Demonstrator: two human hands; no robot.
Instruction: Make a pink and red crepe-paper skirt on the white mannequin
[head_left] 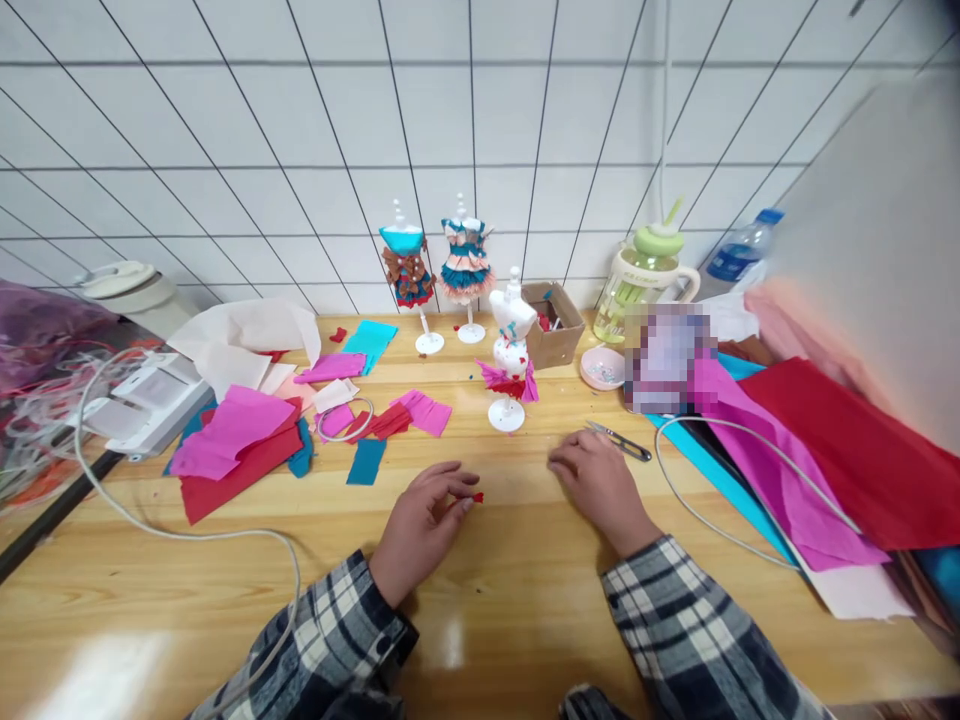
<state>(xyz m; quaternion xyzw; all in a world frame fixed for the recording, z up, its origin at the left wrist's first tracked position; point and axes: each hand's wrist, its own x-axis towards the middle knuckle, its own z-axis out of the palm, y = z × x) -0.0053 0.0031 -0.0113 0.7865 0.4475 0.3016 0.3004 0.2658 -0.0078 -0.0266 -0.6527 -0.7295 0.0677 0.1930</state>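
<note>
1. Small red piece, material unclear: pinched by the left hand's fingertips, above the desk; best gripped lightly, uncrushed.
2. Right hand: fingers bent downward beside black-handled snips; whether anything is pinched cannot be told.

The left hand pinches a small red paper piece above the light wooden tabletop; the right hand lies beside slim black-handled snips.

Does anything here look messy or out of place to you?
Nothing looks spilled. Oddest is the loose white cable, looping across the table and over the left sleeve, where it might snag. Papers at left lie in a jumble.
</note>
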